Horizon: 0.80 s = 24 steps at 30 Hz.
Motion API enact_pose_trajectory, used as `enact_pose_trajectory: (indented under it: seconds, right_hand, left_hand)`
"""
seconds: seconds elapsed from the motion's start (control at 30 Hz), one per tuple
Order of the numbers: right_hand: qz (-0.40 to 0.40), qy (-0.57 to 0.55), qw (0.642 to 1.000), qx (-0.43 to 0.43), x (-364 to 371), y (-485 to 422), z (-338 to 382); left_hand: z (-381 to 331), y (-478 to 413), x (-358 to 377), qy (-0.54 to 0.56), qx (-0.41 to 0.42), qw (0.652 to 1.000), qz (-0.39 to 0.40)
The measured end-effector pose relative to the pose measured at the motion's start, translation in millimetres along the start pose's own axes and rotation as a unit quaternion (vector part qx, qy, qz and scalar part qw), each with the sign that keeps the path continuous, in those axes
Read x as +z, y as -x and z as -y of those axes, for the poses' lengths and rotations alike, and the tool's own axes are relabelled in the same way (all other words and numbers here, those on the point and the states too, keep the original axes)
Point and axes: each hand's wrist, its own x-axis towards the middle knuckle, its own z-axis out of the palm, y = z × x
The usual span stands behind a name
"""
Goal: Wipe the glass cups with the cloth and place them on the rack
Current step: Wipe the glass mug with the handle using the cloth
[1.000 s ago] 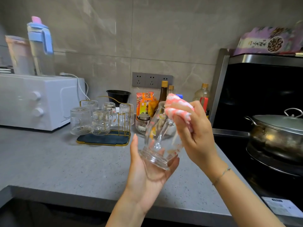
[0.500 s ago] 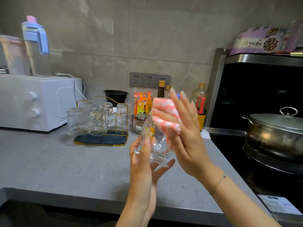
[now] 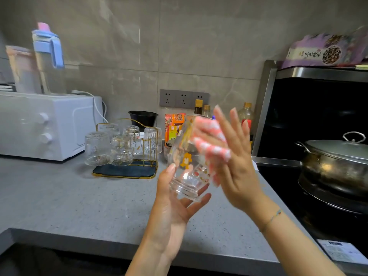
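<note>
My left hand [image 3: 173, 206] cradles the base of a clear glass cup [image 3: 186, 166] with small cartoon prints, held tilted above the counter. My right hand [image 3: 233, 164] presses a pink-and-white cloth [image 3: 211, 142] against the cup's upper side, fingers stretched out flat. Behind and to the left stands the gold wire rack [image 3: 127, 168] with a dark mat. Several ribbed glass cups [image 3: 97, 148] sit upside down on it.
A white microwave [image 3: 45, 124] with jugs on top stands at the left. Bottles, a snack packet [image 3: 174, 126] and a black bowl [image 3: 143, 118] line the wall. A lidded steel pot [image 3: 336, 162] sits on the black stove at the right. The grey counter [image 3: 69, 202] spreads in front.
The cup has been turned in my left hand and stands more upright. My right hand with the cloth has slid along the cup's side, its fingers now spread flat.
</note>
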Motion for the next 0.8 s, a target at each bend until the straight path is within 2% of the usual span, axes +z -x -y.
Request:
enact_pose_trajectory:
  seconds: [0.1,0.2,0.3,0.4,0.5,0.57,0.67,0.8]
  right_hand:
    - [-0.015,-0.039,0.997,0.069,-6,-9,-5]
    - [-0.011,-0.105,0.991,0.08,-1,-4,4]
    - [0.019,-0.109,0.993,0.049,8,10,14]
    - [0.072,-0.052,0.996,-0.014,20,33,21]
    - [0.084,0.003,0.995,-0.053,21,40,18]
    - [0.073,0.022,0.996,-0.056,19,35,13]
    - [0.025,0.005,1.0,-0.008,17,23,11]
    - [-0.036,-0.118,0.99,0.069,8,3,6]
  left_hand:
    - [0,2,-2,0.013,-0.026,1.0,-0.009]
    - [0,2,-2,0.0,-0.023,1.0,-0.006]
    - [-2,0,3,0.006,-0.023,0.999,-0.022]
    - [-2,-4,4,0.054,-0.041,0.998,-0.009]
    - [-4,-5,5,0.086,-0.057,0.995,0.012]
    - [-3,-5,3,0.058,-0.058,0.997,-0.007]
    - [-1,-7,1,0.047,-0.059,0.997,-0.02]
    - [-1,-4,-2,0.081,-0.088,0.993,0.006]
